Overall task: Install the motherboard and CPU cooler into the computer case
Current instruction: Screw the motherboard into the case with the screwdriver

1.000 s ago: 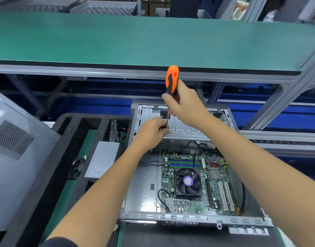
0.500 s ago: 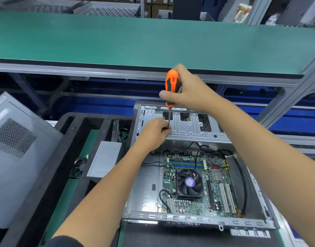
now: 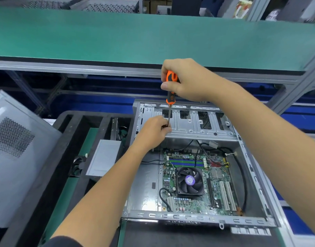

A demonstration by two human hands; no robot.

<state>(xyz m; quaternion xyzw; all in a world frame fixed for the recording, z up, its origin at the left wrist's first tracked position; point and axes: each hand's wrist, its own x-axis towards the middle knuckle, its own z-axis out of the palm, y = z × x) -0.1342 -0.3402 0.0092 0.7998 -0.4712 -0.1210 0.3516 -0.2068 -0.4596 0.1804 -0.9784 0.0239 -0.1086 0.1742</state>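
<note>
Green matting covers a long workbench shelf across the top of the view, at twelve o'clock, on a grey metal frame with blue panels behind; below it, from the centre toward four o'clock, an open computer case lies on its side on a black tray.

Inside the case, the green motherboard sits flat on the floor of the chassis; the CPU cooler, a black fan with a purple round label, sits on the board near its middle; black cables loop along the board's right side, at three o'clock from the fan.

Right hand, at twelve o'clock from the case, has its fingers curled round the orange and black handle of a screwdriver, which stands nearly upright; its thin shaft runs down to the metal drive cage at the far end of the case.

Left hand, directly at six o'clock from the right, pinches the lower end of the shaft with fingers closed round it, resting on the cage edge; the tip itself is hidden by the fingers.

At nine o'clock, a grey side panel with a perforated vent leans at a tilt; between it and the case lies a grey metal box beside a small black fan.
</note>
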